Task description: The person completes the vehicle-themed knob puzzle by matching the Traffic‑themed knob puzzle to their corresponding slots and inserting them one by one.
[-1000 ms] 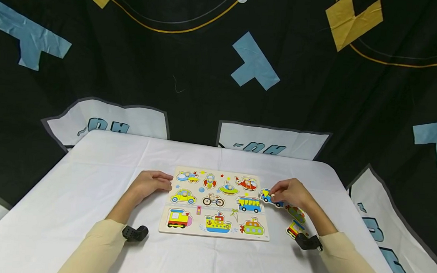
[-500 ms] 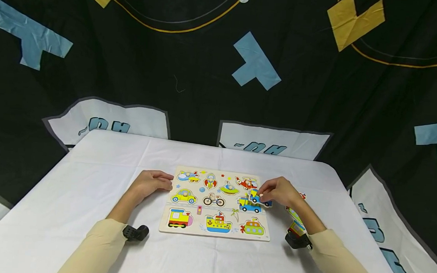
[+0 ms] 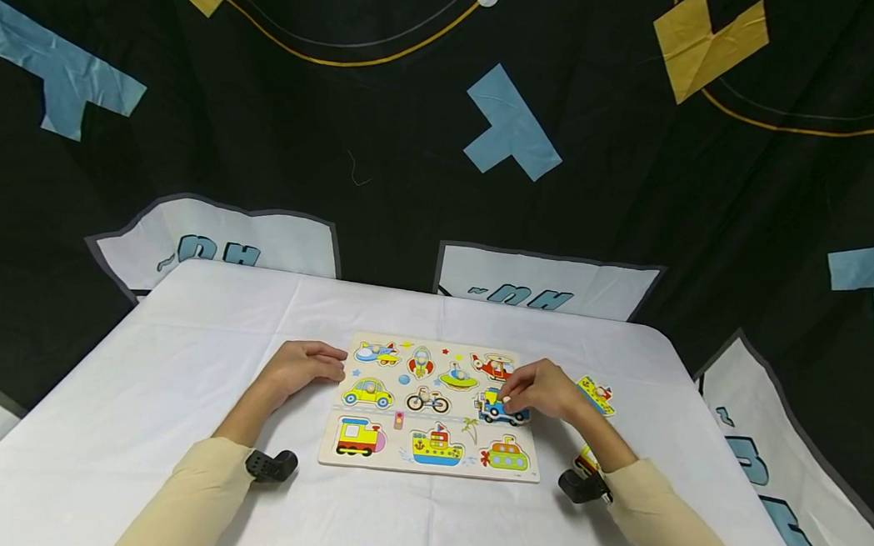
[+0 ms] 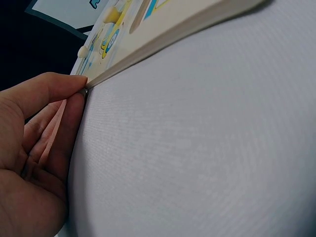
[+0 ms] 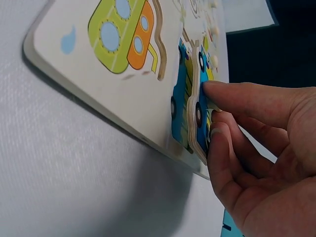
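A wooden peg puzzle board [image 3: 395, 462] with vehicle pictures lies on the table. At its left edge rests my left hand [image 3: 299, 373], fingers fairly straight; the left wrist view shows thumb and finger tips right at the board's edge [image 4: 148, 49]. My right hand [image 3: 546, 388] pinches a blue-and-yellow bus puzzle piece [image 3: 511, 416] by its knob, over the bus picture. In the right wrist view this piece [image 5: 201, 111] is tilted close above the printed bus recess [image 5: 180, 94]. The fingers hide part of its upper side.
Right of the board lie a boat puzzle piece [image 3: 597, 395] and a train puzzle piece [image 3: 587, 461], the latter partly behind the right wrist camera [image 3: 583, 486]. Knobbed pieces such as the car [image 3: 367, 392] and airplane [image 3: 376, 353] sit in the board.
My right hand has carried the bus piece leftward from beside the board to over the bus picture, turning it more level. The left hand has stayed in place.
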`<state>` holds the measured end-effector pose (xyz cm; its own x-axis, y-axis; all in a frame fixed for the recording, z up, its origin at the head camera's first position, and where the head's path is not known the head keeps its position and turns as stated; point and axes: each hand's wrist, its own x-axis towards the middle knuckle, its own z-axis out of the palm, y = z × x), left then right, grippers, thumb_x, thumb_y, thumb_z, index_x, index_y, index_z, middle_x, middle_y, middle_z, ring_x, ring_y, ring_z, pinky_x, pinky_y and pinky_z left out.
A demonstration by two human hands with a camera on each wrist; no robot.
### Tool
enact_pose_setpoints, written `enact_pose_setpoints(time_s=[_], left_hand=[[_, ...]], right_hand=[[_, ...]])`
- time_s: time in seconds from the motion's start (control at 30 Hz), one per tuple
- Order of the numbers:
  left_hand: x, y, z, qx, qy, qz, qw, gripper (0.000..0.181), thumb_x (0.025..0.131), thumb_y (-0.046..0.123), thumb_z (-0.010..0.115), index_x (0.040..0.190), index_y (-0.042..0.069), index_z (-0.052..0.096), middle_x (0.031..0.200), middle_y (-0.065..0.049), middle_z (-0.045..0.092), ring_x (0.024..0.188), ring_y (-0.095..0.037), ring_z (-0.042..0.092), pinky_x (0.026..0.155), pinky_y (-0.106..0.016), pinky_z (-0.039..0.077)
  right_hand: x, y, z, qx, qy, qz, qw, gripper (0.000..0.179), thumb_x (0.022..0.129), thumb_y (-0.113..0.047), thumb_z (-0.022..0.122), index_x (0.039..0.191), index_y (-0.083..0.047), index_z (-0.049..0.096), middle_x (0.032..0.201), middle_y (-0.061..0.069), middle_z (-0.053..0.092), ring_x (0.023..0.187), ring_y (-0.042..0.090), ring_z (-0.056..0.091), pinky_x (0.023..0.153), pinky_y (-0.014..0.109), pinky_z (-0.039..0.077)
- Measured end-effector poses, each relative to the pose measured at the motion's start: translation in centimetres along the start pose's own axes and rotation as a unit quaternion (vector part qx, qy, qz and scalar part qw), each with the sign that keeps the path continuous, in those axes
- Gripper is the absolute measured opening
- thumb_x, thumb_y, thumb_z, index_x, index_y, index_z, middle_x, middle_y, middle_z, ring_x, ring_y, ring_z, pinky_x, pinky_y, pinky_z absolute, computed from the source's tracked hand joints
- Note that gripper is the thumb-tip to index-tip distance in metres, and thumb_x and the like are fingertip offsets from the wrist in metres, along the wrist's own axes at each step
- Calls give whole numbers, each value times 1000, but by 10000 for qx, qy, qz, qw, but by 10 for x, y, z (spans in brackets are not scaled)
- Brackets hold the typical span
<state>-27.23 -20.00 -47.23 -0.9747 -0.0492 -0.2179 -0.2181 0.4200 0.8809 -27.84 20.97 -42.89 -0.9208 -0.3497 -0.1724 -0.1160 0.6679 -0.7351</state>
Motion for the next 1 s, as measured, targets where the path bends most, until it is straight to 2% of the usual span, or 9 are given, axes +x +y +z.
enact_pose_setpoints(time_s=[0.33,0.6,1.0], left_hand=[[-1,0,0,25,18,-20,10000,42,81,19,81,121,9,73,96,-1,79,95,-13,70,96,-40,47],[0,1,0,-25,24,-53,10000,41,81,19,81,121,9,74,96,-1,79,93,-13,70,93,-38,48],[-1,1,0,21,49,-61,10000,41,82,20,81,121,10,74,99,-2,79,100,-16,70,99,-44,46]], right_hand=[[2,-1,7,-52,-92,27,9999,12,75,-5,84,85,-7,78,72,-1,65,70,15,54,63,27,41],[3,0,11,-84,-122,-63,9999,12,74,-5,84,85,-6,79,71,-2,67,70,15,56,65,28,43],[5,3,14,-95,-78,52,9999,12,75,-6,85,85,-8,79,72,-2,67,71,15,56,65,29,43]])
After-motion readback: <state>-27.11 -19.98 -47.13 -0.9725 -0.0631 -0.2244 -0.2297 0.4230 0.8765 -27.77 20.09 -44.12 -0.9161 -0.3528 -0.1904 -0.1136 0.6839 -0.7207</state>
